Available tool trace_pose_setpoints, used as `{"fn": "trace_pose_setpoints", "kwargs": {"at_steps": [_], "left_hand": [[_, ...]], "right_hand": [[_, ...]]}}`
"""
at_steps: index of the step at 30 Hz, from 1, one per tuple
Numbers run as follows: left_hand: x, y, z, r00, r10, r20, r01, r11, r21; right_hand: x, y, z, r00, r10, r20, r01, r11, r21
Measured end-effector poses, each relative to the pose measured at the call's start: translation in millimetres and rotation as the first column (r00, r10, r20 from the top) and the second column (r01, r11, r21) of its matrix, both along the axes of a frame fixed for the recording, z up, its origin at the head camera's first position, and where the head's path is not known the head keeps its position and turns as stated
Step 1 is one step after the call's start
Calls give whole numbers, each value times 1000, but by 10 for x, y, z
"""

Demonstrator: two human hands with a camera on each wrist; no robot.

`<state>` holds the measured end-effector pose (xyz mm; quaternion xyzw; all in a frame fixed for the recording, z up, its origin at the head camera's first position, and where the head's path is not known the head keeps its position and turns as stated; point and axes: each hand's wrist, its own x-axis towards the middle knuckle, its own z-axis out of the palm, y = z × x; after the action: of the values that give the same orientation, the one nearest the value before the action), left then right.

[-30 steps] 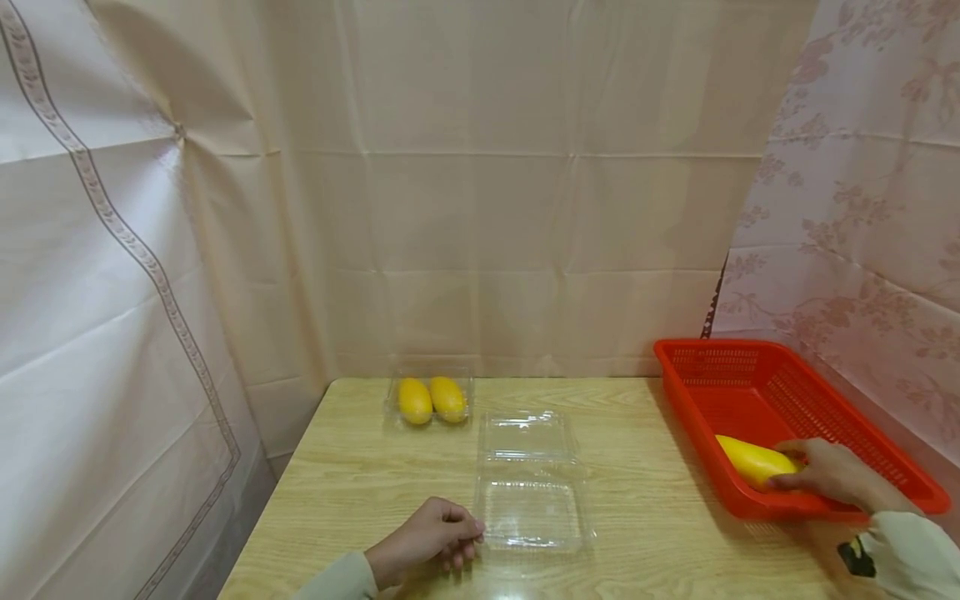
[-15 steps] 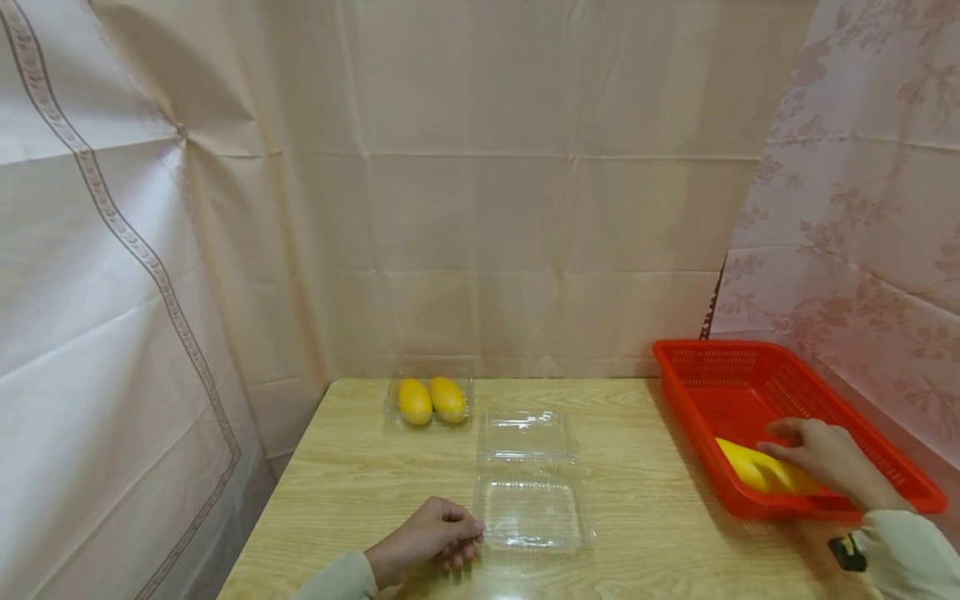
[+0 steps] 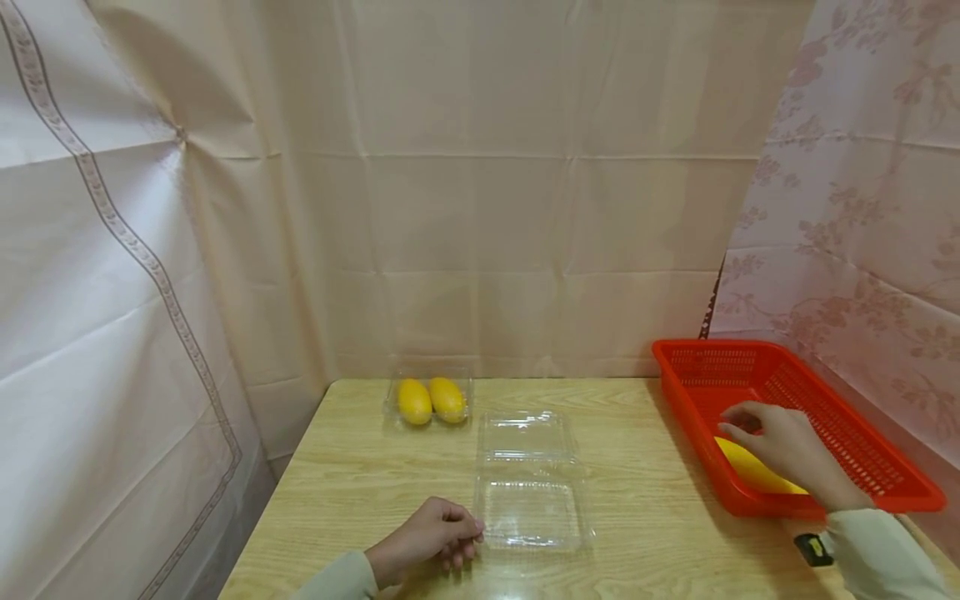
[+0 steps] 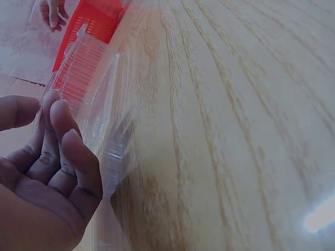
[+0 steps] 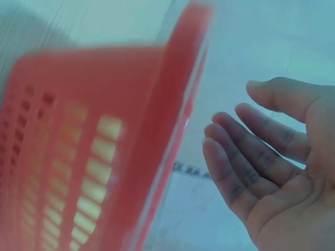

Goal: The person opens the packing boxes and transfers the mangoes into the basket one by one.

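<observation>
In the head view my left hand (image 3: 431,537) holds the near left edge of a clear plastic clamshell box (image 3: 531,512), which lies unfolded with its lid away from me. The left wrist view shows the box's rim between thumb and fingertip. Over the red plastic basket (image 3: 750,507) hangs my right hand (image 3: 787,450), its fingers loosely bent with nothing in them. Below it lies a yellow mango (image 3: 753,468), partly hidden by that hand. The right wrist view has the relaxed right hand (image 5: 272,157) above the basket's rim.
A second clear box (image 3: 392,408) holding two yellow mangoes (image 3: 431,400) stands at the table's back left. Light wood tabletop (image 3: 637,467) lies between the unfolded box and the basket. Hanging cloth (image 3: 525,208) encloses the back and sides.
My right hand has let go of the mango, risen from it and moved left over the basket. The mango stays inside. My left hand and the boxes have not moved.
</observation>
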<state>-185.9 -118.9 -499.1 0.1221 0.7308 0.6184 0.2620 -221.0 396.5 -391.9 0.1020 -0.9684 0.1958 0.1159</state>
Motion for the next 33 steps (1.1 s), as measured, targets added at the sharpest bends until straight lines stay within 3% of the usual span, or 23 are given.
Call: {"fn": "trace_pose_setpoints", "kwargs": {"at_steps": [7,16,26,33], "left_hand": [[5,2,19,1000,-9,-4,9,1000,15],[3,14,29,1000,-8,-7,8,1000,18],[33,29,30,1000,3,2,-3,1000,6],[21,34,30,1000,-6,8,6,1000,10]], "right_hand": [[68,-429,7,990,95,-102,-95,995,1],[154,-914,-68,979,200,-28,-201,978,-53],[218,-1250,-474,954,300,-23,-300,950,-84],[263,-1406,-701,948,316,-35,-318,939,-131]]}}
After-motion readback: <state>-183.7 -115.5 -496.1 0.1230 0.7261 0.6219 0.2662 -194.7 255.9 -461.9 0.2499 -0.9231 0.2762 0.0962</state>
